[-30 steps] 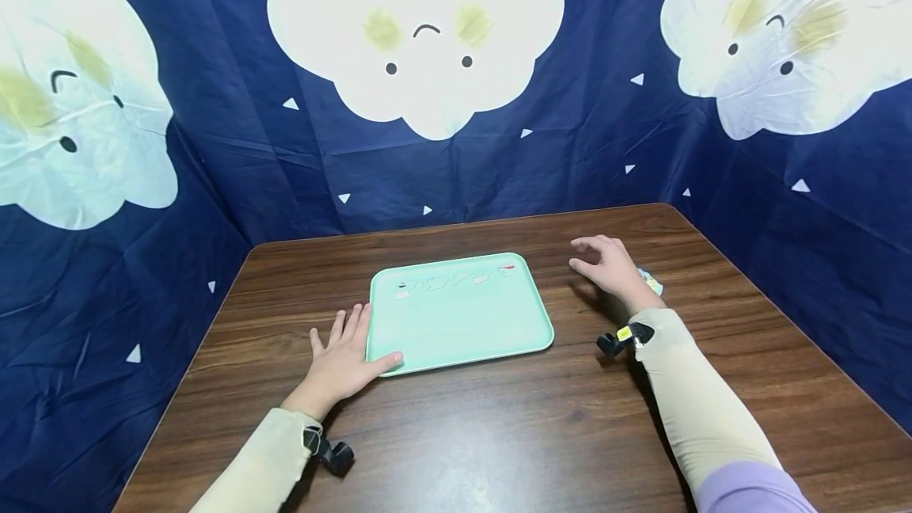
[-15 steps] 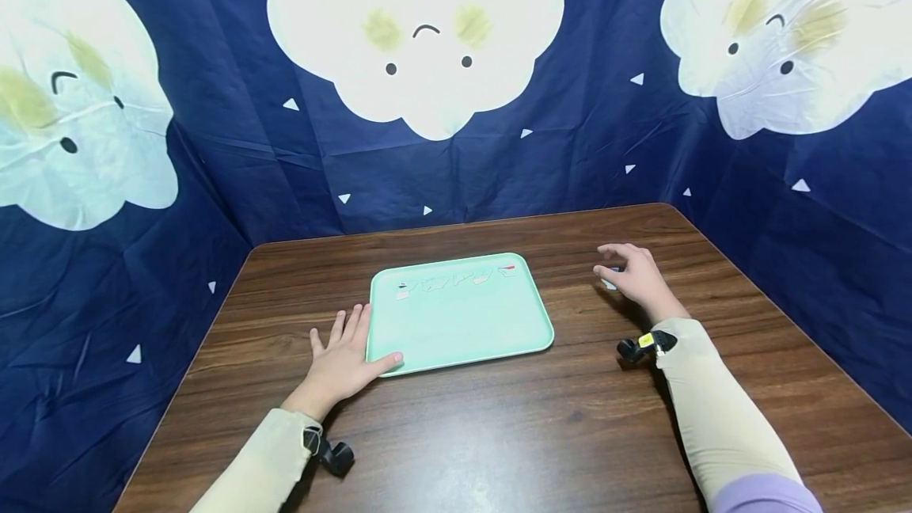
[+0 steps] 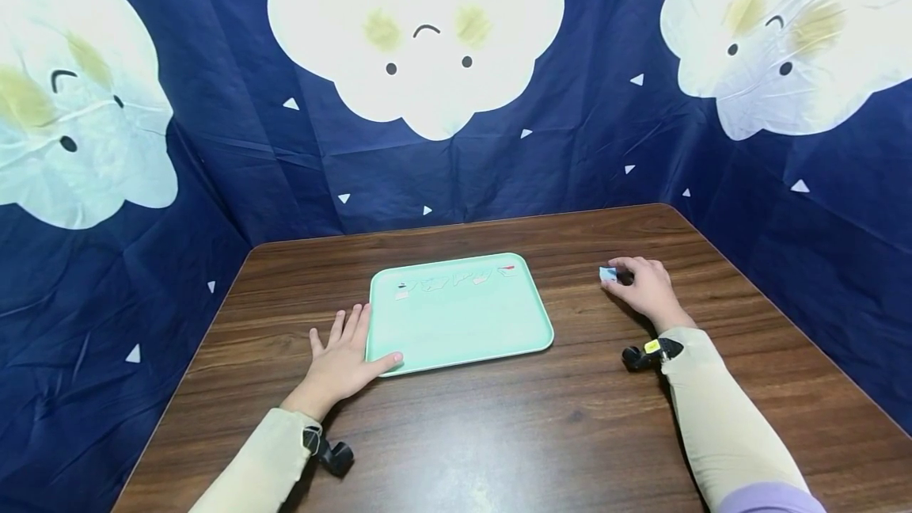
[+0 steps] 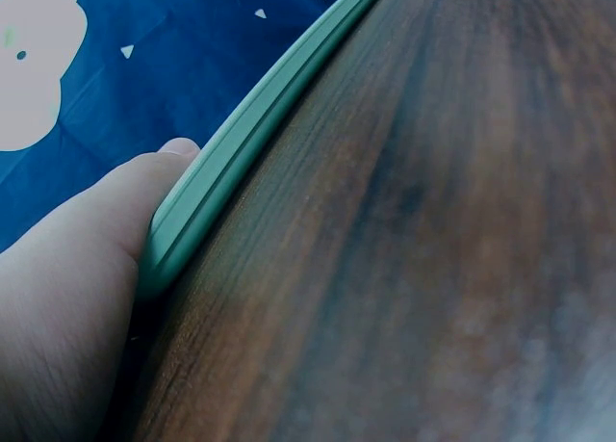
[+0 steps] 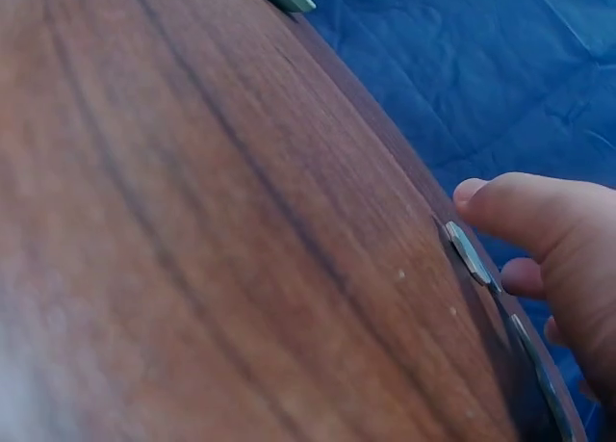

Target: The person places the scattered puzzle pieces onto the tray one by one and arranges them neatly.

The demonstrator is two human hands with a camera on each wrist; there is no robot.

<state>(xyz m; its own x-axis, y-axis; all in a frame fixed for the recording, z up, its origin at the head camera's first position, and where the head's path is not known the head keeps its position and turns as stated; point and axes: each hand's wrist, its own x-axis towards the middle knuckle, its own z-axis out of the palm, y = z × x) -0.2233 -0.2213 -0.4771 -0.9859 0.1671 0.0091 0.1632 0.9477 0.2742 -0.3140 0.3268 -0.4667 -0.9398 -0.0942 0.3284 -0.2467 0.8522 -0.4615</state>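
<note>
In the head view, a small flat piece with a light blue face (image 3: pixel 608 275) lies on the table between the thumb and fingers of my right hand (image 3: pixel 644 291). The right wrist view shows the thumb (image 5: pixel 525 206) just above this thin piece (image 5: pixel 469 254), with a fingertip right at its far end. A second flat piece (image 5: pixel 541 375) lies beneath the hand. My left hand (image 3: pixel 342 359) rests, fingers spread, at the near left corner of the mint green tray (image 3: pixel 456 335). Its thumb (image 4: pixel 115 206) lies over the tray's rim (image 4: pixel 226 158).
Several thin flat pieces with printed patches stand in a row along the tray's far side, one with a red patch (image 3: pixel 507 269) at the right. The brown wooden table (image 3: pixel 492 426) ends before a dark blue curtain (image 3: pixel 399 172) with white clouds.
My right hand has moved right and lower, its thumb and fingers coming around the light blue piece, which now shows beyond the fingertips. The left hand and tray have stayed still.
</note>
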